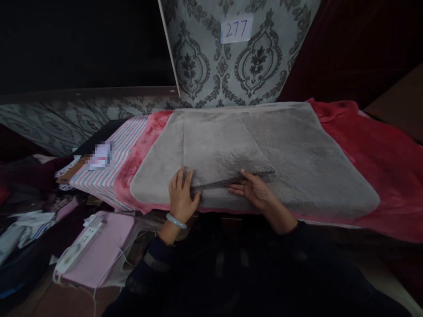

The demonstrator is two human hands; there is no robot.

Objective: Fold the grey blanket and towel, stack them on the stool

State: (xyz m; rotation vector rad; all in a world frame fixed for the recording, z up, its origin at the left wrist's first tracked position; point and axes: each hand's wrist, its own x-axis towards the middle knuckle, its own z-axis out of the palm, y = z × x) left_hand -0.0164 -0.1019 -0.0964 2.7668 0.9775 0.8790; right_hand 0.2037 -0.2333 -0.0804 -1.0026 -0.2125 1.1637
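Observation:
A folded grey plush cloth [218, 149] lies on a larger grey plush cloth [317, 163] spread across the surface. My left hand [181, 196], with a pale bangle at the wrist, rests at the folded cloth's near left corner. Its fingers are stretched out on the fabric, and the thumb is apart at the front edge. My right hand [256, 189] grips the front edge nearer the right corner, thumb on top and fingers underneath. That edge is slightly raised and shows a darker layer below.
Beneath the grey cloth are a red blanket [366, 136] and a striped cloth [124, 136]. A power strip [79, 244] with cables sits on a pink box-like item [109, 253] at lower left. Piled clothes [33, 224] lie further left. A dark screen [82, 48] stands behind.

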